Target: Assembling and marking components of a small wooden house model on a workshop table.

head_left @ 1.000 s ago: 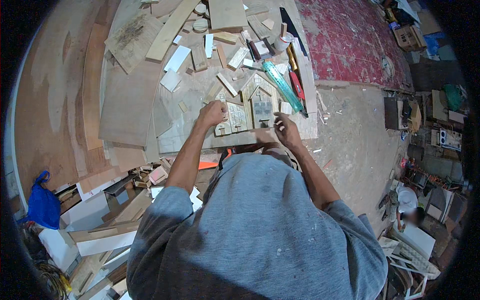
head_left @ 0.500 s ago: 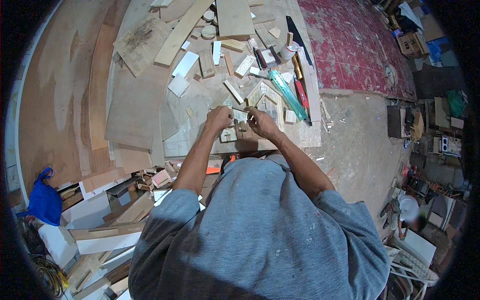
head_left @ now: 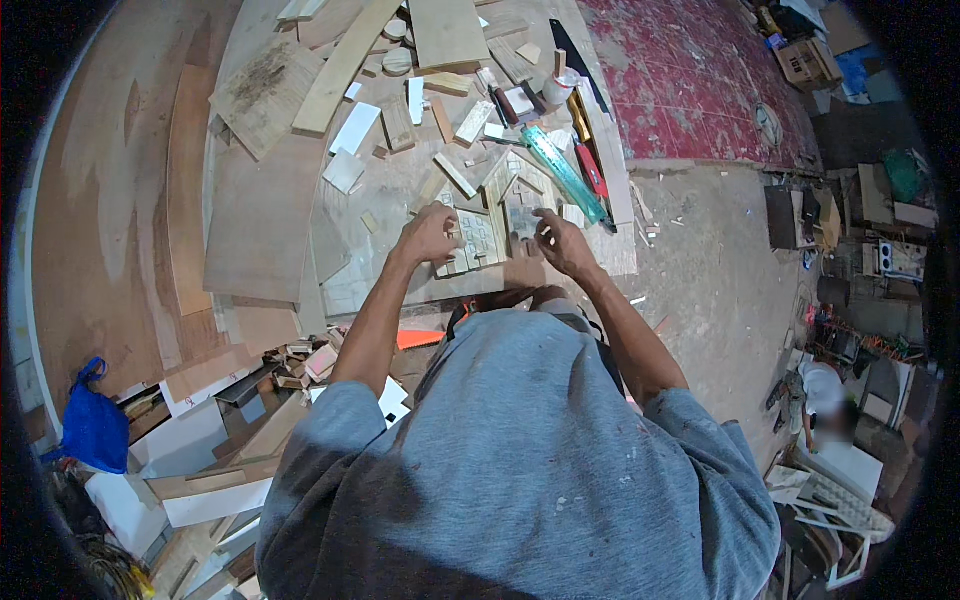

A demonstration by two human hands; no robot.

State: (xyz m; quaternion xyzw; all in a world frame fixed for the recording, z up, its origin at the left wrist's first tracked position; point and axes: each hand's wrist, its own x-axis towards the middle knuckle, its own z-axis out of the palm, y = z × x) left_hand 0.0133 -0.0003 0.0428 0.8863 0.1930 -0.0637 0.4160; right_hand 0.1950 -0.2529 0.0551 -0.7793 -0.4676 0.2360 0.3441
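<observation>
At the near edge of the workbench (head_left: 400, 293), my left hand (head_left: 428, 233) is closed on the left side of a small pale wooden panel (head_left: 478, 240). Rows of little square, window-like shapes mark the panel's face. My right hand (head_left: 565, 245) hovers to the right of it, apart from the panel, with its fingers curled in. Whatever those fingertips may pinch is too small to make out. Just beyond lies a pale wooden piece with a pointed, roof-like top (head_left: 512, 178). A loose wood strip (head_left: 455, 175) rests to the left of that piece.
A green transparent ruler (head_left: 563, 172), a red-handled tool (head_left: 591, 170) and a black saw blade (head_left: 578, 62) lie along the bench's right. Wood offcuts and boards (head_left: 350, 65) cover its far side. Scrap wood and a blue bag (head_left: 95, 420) sit lower left. Another person (head_left: 822, 390) works far right.
My right hand has moved right, away from the panel. The panel's face shows more fully now, with my left hand still at its left side. The whole view has shifted slightly.
</observation>
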